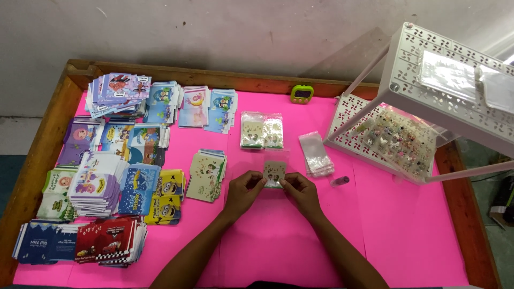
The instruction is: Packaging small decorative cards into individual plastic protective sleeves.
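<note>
Left hand [243, 188] and right hand [300, 188] each pinch the small card [274, 172] between them, grip closed on its edges.

The surface [300, 246] was covered in matt pink paper inside a worn wooden frame [37, 160], the rack [428, 64] was white perforated plastic, the bags [316, 155] were glossy clear film, and the card [274, 172] looked like matt paper.

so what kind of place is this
Likely a small hand-packing workstation: stacks of printed cards cover a pink-lined table, clear sleeves lie ready, and both hands, left hand and right hand, hold one small card.
</note>
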